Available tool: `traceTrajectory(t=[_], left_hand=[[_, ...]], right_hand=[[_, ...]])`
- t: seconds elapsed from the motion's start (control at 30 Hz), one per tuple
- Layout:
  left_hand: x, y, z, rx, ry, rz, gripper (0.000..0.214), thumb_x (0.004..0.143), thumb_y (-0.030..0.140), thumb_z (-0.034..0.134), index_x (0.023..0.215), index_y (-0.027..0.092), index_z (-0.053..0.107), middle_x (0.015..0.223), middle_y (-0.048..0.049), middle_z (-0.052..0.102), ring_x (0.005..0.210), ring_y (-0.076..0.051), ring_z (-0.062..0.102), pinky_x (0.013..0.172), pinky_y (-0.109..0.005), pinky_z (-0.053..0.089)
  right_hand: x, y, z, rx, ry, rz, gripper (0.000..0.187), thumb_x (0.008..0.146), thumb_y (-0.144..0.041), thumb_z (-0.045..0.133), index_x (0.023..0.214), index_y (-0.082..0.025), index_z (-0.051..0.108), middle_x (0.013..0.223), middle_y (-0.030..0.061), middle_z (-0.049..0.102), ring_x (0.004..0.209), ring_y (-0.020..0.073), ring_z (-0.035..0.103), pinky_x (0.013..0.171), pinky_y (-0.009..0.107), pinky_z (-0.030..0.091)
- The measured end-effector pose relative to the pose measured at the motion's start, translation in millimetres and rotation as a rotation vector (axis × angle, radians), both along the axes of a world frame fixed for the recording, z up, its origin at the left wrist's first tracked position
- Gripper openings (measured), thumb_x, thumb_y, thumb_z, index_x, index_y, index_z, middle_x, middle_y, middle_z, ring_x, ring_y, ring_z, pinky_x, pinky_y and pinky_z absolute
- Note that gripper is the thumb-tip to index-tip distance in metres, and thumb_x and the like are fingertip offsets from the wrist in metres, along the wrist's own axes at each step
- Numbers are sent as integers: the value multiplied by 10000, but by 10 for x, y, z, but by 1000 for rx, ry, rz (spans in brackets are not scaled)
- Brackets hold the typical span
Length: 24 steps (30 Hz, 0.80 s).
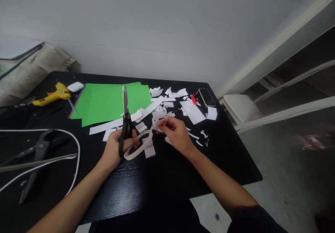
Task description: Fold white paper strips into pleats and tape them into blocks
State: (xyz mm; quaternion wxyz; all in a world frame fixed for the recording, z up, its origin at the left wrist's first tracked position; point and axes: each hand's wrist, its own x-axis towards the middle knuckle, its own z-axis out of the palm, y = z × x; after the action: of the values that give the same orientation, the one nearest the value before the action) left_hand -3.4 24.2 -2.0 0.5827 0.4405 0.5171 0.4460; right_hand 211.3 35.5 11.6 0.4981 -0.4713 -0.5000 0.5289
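My left hand (pixel 115 147) is closed around the black handles of a pair of scissors (pixel 126 121), whose blades point up and away from me. The same hand also grips a roll of whitish tape (pixel 134 153), tilted beside the handles. At the right side of the roll, my right hand (pixel 176 132) pinches a small white piece (pixel 156 125) between thumb and fingertips; whether it is paper or the tape's end, I cannot tell. A folded white paper piece (pixel 149 149) lies on the table just behind the roll.
Green sheets (pixel 104 104) lie at the back left, with long white strips (pixel 104 126) across their front edge. Paper scraps (pixel 192 111), a red object (pixel 193 99) and a phone (pixel 206 97) are at the right. A yellow glue gun (pixel 53 95) and a white cable (pixel 78 149) are at the left.
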Motion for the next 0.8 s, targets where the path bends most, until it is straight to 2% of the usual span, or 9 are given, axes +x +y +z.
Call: traceTrajectory(t=[0.17,0.23,0.3,0.4,0.47,0.57,0.63,0.73,0.8], left_hand=[[12,-10,11,13,18,31,191,640,273,821,700,189,660,532,32,632,402,-120,525,399,-223,396],[18,-19,6,16,12,18,192,650,264,828,700,186,659,552,26,643,419,-122,546,409,-221,416],[25,-25,-2,22,8,9,193,654,253,837,713,185,667,573,21,657,440,-125,569,427,-219,437],[31,-26,-8,24,13,12,212,659,268,849,735,185,670,594,13,676,457,-135,589,440,-224,452],[29,-20,-9,22,9,29,232,659,292,853,749,183,668,611,5,692,469,-144,603,451,-229,460],[24,-8,-17,19,-11,55,250,670,328,850,761,180,670,635,-9,715,493,-149,617,480,-231,473],[24,-2,-28,13,-16,62,247,680,334,845,755,181,667,629,-10,714,496,-148,615,486,-228,471],[38,-3,-39,12,-18,60,231,687,320,841,742,182,664,607,4,694,475,-137,595,471,-223,458],[53,-13,-35,11,-22,57,235,677,315,848,739,183,664,599,10,687,474,-135,594,475,-221,466]], right_hand=[[-95,-96,51,-82,92,83,266,828,-374,795,1048,-228,764,1036,43,774,970,212,751,993,443,627],[-119,-135,61,-88,153,142,372,834,-404,801,1160,-237,734,1069,44,771,1004,215,751,1004,447,624],[-116,-142,56,-55,133,149,343,873,-409,766,1167,-237,726,1077,46,771,1006,212,752,990,436,627],[-46,-83,17,67,-76,37,147,929,-322,685,1017,-224,749,1058,49,773,970,199,749,962,395,620],[31,-24,-18,129,-197,-3,131,927,-210,629,1004,-224,734,1021,35,770,927,185,747,917,368,620],[125,23,-39,196,-485,123,238,870,-76,611,999,-231,737,1077,33,758,956,188,724,892,365,603],[139,7,-23,243,-607,193,204,850,-75,664,954,-231,745,1114,47,748,1039,215,712,971,412,573],[76,-82,23,271,-474,123,127,880,-203,731,1003,-234,726,1237,81,720,1210,251,673,1122,481,496],[-5,-160,43,176,-179,208,349,899,-322,750,1227,-263,649,1330,87,691,1295,239,643,1143,464,498]])
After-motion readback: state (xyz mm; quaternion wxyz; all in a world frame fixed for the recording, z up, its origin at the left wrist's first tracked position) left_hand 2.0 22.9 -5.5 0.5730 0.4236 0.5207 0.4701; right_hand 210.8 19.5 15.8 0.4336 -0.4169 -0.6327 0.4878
